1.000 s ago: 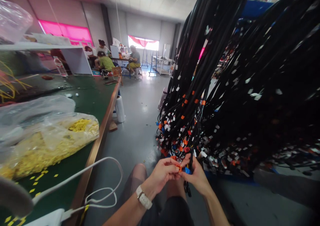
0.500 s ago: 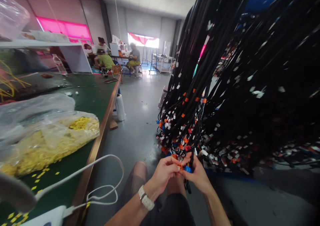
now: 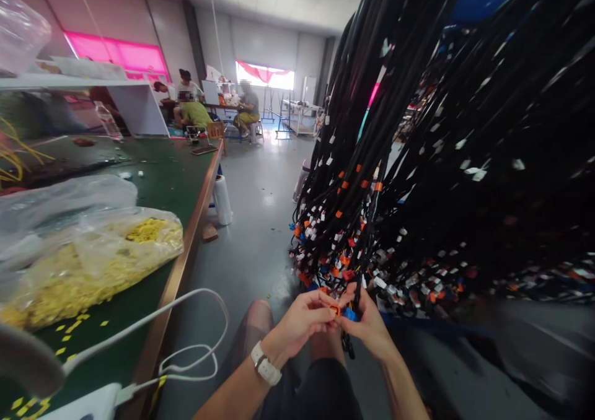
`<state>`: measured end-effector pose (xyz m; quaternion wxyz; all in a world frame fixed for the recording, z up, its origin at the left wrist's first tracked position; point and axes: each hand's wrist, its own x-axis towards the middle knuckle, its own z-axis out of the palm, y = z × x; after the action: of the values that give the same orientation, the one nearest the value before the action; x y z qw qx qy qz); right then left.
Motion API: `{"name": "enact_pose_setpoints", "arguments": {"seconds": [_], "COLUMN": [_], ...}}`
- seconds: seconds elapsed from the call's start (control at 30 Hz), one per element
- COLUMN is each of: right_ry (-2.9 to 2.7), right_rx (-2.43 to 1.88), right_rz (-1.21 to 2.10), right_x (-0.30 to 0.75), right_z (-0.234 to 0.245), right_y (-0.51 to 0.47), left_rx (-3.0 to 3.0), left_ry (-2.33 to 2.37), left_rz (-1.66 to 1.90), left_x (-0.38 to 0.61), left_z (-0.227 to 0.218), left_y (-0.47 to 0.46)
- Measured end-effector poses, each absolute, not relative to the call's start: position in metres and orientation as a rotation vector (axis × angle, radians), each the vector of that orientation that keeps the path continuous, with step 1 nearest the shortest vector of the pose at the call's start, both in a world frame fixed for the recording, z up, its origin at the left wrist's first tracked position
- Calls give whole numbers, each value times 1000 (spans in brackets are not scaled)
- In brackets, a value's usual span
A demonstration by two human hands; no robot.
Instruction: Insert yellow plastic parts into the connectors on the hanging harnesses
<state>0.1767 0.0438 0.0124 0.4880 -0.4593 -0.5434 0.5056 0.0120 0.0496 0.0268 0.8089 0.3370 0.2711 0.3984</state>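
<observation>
My left hand [image 3: 302, 321], with a white watch on its wrist, pinches a small orange connector [image 3: 333, 310] at the end of a black cable. Right against it, my right hand [image 3: 369, 327] grips a blue connector [image 3: 349, 314] on the same hanging cable. Both hands meet above my knees, just below a large bundle of black wire harnesses [image 3: 372, 160] that hangs from above and ends in many orange, red, blue and white connectors.
A green workbench [image 3: 167, 184] runs along my left with a plastic bag of yellow parts [image 3: 93, 265] and a white cable [image 3: 186, 321] drooping over its edge. A white roll [image 3: 223, 200] stands on the grey floor. Several people sit at a far table [image 3: 218, 107].
My hands stay together on the connectors with only slight finger movement. The view has shifted a little.
</observation>
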Motion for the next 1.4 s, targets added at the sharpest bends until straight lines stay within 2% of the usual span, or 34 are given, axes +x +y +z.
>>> {"name": "enact_pose_setpoints", "arguments": {"seconds": [1.4], "right_ry": [-1409], "right_rx": [-1146], "right_rz": [1209], "right_x": [169], "right_z": [18], "right_y": [47], "left_rx": [670], "left_ry": [757], "left_rz": [1043], "left_x": [25], "left_z": [17], "left_y": [46]}}
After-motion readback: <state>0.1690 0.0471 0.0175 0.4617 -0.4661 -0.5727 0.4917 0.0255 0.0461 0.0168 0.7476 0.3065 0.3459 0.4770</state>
